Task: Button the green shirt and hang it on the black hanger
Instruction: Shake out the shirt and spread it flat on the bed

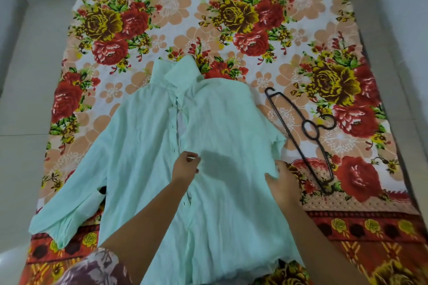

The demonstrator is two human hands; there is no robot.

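Observation:
The pale green shirt (143,146) lies front up on the flowered sheet, collar away from me, its front gaping open down the middle. My left hand (185,168) is at the placket mid-chest, its curled fingers pinching the edge of the right front panel. My right hand (279,179) grips bunched fabric at the shirt's right side, below the short right sleeve. The black hanger (298,136) lies flat on the sheet just right of the shirt, hook pointing right, and neither hand touches it. The left sleeve spreads out toward the lower left.
A flowered bedsheet (231,18) covers the mattress under everything. Pale floor (30,76) runs along the left and right sides. My patterned sleeve (97,268) shows at the bottom left.

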